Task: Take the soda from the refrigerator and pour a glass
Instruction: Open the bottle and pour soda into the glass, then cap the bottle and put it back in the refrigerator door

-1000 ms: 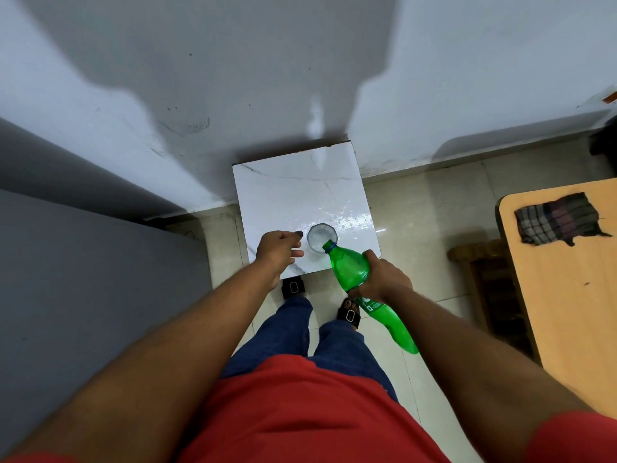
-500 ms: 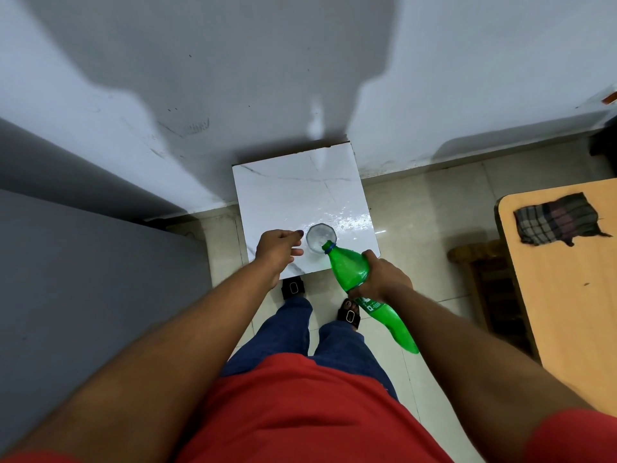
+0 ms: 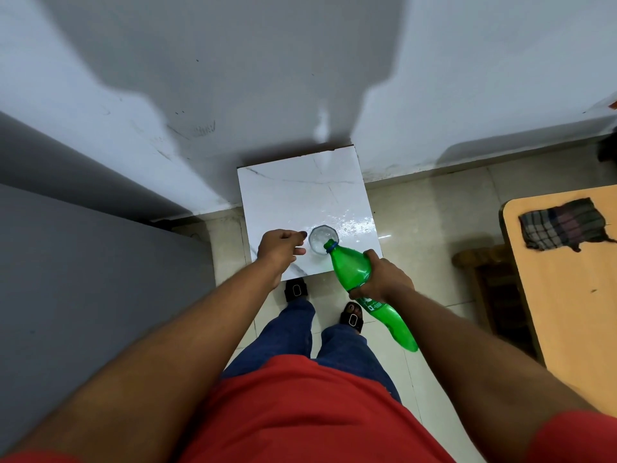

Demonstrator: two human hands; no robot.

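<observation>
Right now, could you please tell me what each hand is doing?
Left hand: loosely curled beside the clear glass; whether it holds anything cannot be told.
Right hand: closed on the tilted green plastic bottle.

Tilted green bottle (image 3: 354,267) over glass (image 3: 323,238), possibly pouring.

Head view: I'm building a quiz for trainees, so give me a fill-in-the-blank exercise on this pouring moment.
1. The right hand holds a bottle coloured ____.
2. The bottle's mouth is tilted over the ____.
3. The glass stands on a white table, near the edge closest to the ____.
4. The left hand is beside the glass, on its ____ side.

Missing words: green; glass; person; left
</observation>
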